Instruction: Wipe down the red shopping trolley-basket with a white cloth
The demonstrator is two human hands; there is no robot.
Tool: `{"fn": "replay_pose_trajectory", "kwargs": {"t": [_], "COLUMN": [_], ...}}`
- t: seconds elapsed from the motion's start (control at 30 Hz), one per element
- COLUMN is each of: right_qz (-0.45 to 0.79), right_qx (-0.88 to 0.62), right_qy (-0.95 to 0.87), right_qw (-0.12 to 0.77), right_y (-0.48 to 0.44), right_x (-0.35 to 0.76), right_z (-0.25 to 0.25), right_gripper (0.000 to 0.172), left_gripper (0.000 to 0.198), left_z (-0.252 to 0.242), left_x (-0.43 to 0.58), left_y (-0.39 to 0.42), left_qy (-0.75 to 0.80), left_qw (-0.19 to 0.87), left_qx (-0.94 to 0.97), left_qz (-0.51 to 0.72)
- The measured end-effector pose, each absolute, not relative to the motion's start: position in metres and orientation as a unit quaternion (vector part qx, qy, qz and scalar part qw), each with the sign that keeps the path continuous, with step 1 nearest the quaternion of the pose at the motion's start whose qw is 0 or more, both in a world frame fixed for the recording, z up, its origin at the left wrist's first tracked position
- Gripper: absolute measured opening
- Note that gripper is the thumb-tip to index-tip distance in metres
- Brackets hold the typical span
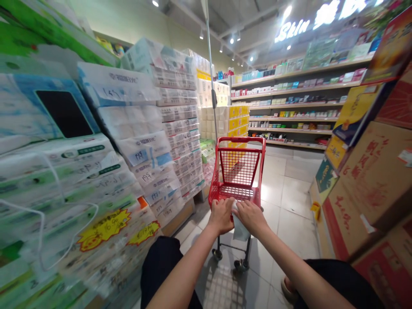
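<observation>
A small red shopping cart stands on the tiled floor in front of me, its basket empty, with a thin metal pole rising from its left side. My left hand is closed around the cart's near handle bar. Right beside it, my right hand grips the same bar, fingers curled over it. A pale bag or sheet hangs below the handle under my right hand. My dark trouser legs show at the bottom.
Tall stacks of packaged tissue rolls crowd the left side, close to my arm. Cardboard boxes with red print are stacked on the right. Shelves of goods line the far wall. A tiled aisle runs ahead.
</observation>
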State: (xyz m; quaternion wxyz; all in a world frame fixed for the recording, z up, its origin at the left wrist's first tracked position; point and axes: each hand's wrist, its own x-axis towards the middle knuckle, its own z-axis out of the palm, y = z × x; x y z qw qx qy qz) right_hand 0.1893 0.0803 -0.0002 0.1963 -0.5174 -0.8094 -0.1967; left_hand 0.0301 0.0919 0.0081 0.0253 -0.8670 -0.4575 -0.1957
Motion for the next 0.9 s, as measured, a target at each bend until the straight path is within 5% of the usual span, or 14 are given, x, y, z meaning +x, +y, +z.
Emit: {"fn": "replay_pose_trajectory", "kwargs": {"t": [0.33, 0.7, 0.9], "right_qz": [-0.195, -0.17, -0.115], "right_qx": [-0.402, -0.515, -0.5], "right_qy": [-0.869, -0.815, -0.829], "right_qw": [0.212, 0.204, 0.223], "right_y": [0.07, 0.062, 0.072], "right_x": [0.265, 0.22, 0.177], "right_z": [0.013, -0.002, -0.006], "right_gripper": [0.02, 0.016, 0.04], "left_gripper": [0.054, 0.054, 0.053], "left_z": [0.001, 0.006, 0.01], "left_x": [0.018, 0.057, 0.053], "left_y": [0.093, 0.068, 0.07], "left_qy": [-0.417, -0.439, -0.442], "left_qw": [0.009, -0.057, -0.026], "left_qx": [-0.881, -0.841, -0.834], "left_qz": [-0.221, -0.31, -0.33]}}
